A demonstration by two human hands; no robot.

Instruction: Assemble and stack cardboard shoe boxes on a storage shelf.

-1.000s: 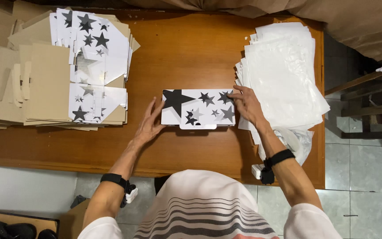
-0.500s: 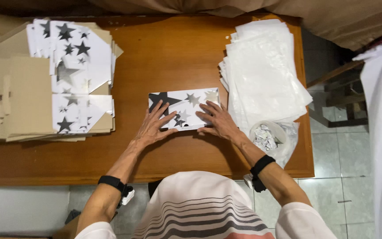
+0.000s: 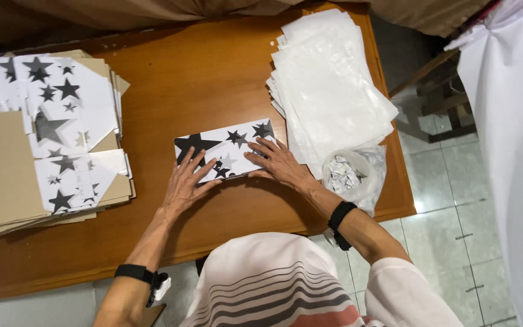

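Wooden and warm brown, the tabletop (image 3: 171, 91) fills most of the head view, with pale floor tiles showing off its right edge and white cloth hanging at the far right.

From this single view we see a flat white box printed with black stars (image 3: 228, 148) lying near the middle of the tabletop, close to the front edge. Our left hand (image 3: 186, 184) rests on its near left part with fingers spread and flat; our right hand (image 3: 276, 160) lies on its right end, fingers likewise spread and pressing down. Neither hand pinches anything.

To the left sits a stack of flattened star-printed cartons (image 3: 49, 139), brown on their undersides. To the right, just beside the box, is a pile of white sheets (image 3: 328, 85), and a clear bag of small packets (image 3: 349, 175) lies at the front right corner.

We judge the step in hand to be pressing the box flat and square. A next move would call for even pressure along the edges.
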